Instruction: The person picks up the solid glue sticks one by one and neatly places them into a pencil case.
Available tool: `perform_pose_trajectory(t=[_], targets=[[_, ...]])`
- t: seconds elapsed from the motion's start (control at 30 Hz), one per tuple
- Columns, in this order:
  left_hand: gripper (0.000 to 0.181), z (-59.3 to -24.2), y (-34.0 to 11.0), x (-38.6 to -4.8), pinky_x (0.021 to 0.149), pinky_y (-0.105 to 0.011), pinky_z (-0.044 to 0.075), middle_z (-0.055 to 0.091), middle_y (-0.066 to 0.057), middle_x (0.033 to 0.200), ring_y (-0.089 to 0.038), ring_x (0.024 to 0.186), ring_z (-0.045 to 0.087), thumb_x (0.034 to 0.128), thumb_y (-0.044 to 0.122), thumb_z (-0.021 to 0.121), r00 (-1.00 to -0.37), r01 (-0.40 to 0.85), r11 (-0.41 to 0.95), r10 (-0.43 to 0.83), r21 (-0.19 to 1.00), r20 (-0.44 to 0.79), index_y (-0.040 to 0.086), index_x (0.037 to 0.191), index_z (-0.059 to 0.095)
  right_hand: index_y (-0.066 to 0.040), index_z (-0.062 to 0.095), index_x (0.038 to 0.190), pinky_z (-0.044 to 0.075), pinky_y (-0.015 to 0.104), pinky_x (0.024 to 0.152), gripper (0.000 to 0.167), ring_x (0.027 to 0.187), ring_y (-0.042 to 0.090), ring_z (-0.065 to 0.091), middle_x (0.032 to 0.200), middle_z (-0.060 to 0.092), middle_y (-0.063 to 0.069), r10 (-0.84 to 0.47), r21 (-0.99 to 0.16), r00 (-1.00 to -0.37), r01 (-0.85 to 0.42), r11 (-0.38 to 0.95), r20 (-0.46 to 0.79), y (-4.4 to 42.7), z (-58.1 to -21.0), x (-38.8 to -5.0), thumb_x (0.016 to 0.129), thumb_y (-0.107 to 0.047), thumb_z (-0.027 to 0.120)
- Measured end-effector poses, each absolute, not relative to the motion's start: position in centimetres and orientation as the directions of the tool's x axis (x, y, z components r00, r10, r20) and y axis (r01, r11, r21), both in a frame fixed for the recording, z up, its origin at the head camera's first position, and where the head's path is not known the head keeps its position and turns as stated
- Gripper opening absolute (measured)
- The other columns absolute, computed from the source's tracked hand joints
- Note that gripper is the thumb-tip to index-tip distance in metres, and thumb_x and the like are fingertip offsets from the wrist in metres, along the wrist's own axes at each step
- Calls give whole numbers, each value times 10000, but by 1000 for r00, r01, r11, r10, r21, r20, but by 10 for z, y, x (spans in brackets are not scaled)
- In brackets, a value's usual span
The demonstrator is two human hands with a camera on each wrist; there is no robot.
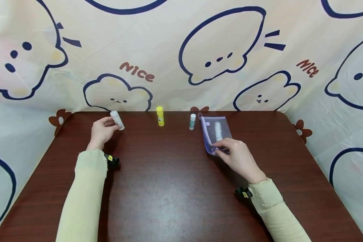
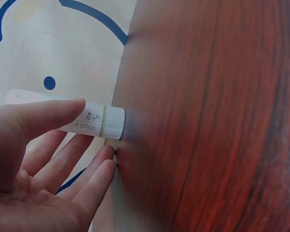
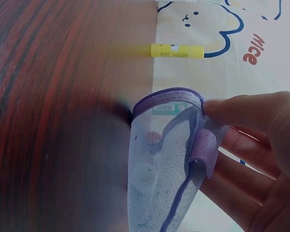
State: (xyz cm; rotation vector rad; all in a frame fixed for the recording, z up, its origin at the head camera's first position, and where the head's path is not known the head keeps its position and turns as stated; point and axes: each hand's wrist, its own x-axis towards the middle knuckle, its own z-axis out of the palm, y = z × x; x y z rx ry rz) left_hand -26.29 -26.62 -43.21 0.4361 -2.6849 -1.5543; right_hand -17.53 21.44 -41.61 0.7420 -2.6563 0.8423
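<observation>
Left hand point(image 1: 103, 132) pinches white stick point(image 1: 117, 120); right hand point(image 1: 237, 155) pinches pouch point(image 1: 225, 127).
Stick tilts at table's point(image 1: 157, 181) far left: probably light, rigid, smooth; hold mid-barrel. Left forearm point(image 1: 84, 195) extends forward. Pouch, right of centre: probably light, limp mesh; hold by near edge. Right forearm point(image 1: 279, 210) angles inward.

Dark wood table point(image 1: 157, 188) – glossy, pale cartoon-print backdrop point(image 1: 166, 43) behind

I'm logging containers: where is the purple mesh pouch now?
In the head view, the pouch is right of centre, just right of the white-capped tube; the right hand pinches its near end.
</observation>
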Motion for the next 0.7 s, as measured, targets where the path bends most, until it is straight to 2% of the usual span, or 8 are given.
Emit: perform_pose_trajectory(t=[0.27,0.7], targets=[[555,-433,-266,-265,1074,-478,417,597,-225,1372,-339,1265,556,969,170,701,-958,-232,483,-264,844,-112,-13,1458,512,-124,798,1035,583,361,696,199,804,125,662,959,719,-12,-397,-448,-833,-545,709,386,214,-417,-176,857,-36,816],[542,-431,-267,-263,1022,-443,428,606,-218,1356,-339,1258,554,972,220,702,-958,-233,484,-265,843,-113,-13,1430,533,-116,795,1053,583,358,701,194,809,135,661,974,719,0,-398,-449,-838,-538,713,372,214,-418,-176,871,-52,810]])
